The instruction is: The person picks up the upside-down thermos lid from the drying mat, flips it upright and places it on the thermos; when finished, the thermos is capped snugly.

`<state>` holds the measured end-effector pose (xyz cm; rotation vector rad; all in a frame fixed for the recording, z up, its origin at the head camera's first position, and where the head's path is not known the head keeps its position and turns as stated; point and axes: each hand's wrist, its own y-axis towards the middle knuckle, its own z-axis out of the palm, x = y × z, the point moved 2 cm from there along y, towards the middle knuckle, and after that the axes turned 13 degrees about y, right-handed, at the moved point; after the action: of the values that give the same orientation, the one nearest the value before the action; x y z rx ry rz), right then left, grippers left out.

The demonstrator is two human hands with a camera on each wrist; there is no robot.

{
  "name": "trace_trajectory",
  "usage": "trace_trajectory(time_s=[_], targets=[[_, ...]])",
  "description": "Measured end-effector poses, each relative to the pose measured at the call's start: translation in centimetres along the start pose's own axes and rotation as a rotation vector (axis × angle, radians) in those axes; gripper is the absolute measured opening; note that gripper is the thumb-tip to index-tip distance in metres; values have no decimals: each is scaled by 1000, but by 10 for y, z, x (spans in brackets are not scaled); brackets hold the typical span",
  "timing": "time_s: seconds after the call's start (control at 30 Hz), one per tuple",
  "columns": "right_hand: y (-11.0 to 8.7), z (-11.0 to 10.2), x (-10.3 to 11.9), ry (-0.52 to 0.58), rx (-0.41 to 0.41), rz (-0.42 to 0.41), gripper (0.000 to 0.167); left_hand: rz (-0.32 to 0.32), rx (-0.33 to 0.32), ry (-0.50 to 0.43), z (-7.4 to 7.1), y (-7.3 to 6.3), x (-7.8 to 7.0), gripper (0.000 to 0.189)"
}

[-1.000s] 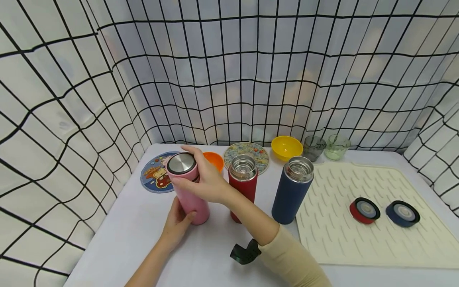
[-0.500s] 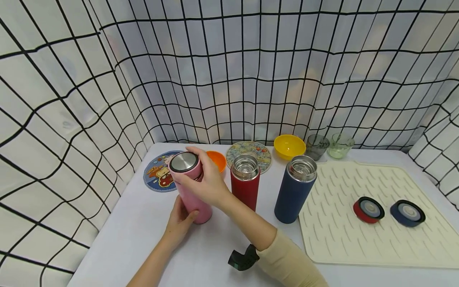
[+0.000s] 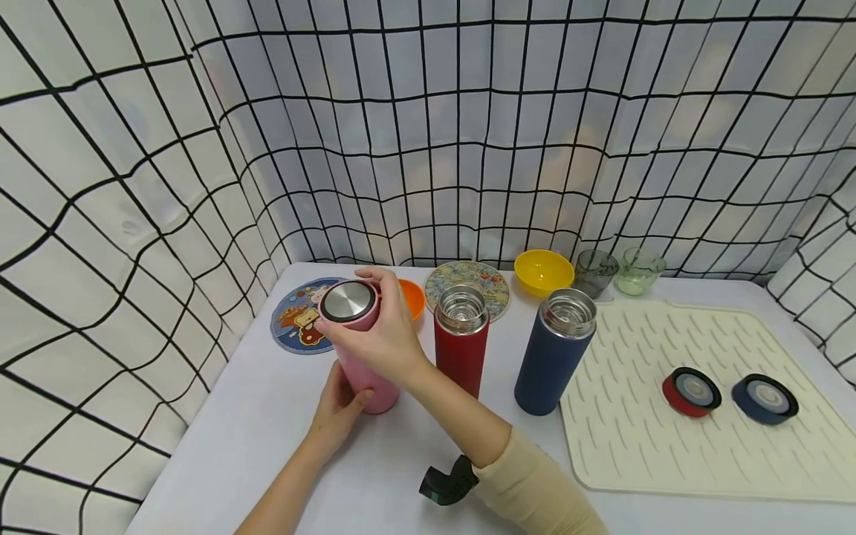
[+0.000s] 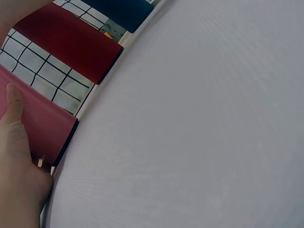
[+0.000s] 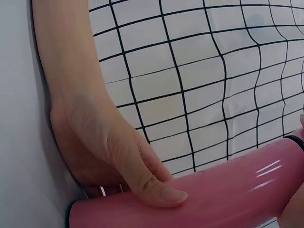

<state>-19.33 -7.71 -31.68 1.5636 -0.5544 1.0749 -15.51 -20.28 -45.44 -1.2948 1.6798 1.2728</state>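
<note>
A pink thermos bottle (image 3: 364,375) stands upright at the left of the table, its lid (image 3: 348,301) with a steel top in place. My left hand (image 3: 334,409) grips the bottle low down, thumb across the front, as the right wrist view also shows. Around the lid curls my right hand (image 3: 381,331), thumb in front and fingers behind. Right of it stand a red thermos bottle (image 3: 460,349) and a blue thermos bottle (image 3: 551,357), both without lids, their steel mouths showing. The red lid (image 3: 692,391) and the blue lid (image 3: 765,399) lie on the cream mat.
Behind the bottles are an orange bowl (image 3: 413,299), a yellow bowl (image 3: 543,273), a grey glass (image 3: 594,273) and a green glass (image 3: 639,271). Two round patterned mats lie at the back, one a blue mat (image 3: 297,334). The cream mat (image 3: 642,461) covers the right side.
My right hand has turned slightly around the pink bottle's lid, its thumb shifting a little. The left hand keeps its grip. The whole head view has drifted slightly.
</note>
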Motion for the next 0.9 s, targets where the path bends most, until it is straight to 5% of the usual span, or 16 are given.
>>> trace_trajectory(time_s=[0.2, 0.6, 0.77, 0.9], targets=[[0, -3, -1, 128, 93, 40, 63, 7, -4, 13, 0, 0, 0, 52], [2, -6, -5, 254, 140, 67, 55, -10, 1, 18, 0, 0, 2, 55], [6, -4, -7, 187, 108, 79, 59, -3, 4, 2, 0, 0, 2, 55], [7, -7, -7, 170, 176, 42, 56, -15, 9, 10, 1, 0, 1, 55]])
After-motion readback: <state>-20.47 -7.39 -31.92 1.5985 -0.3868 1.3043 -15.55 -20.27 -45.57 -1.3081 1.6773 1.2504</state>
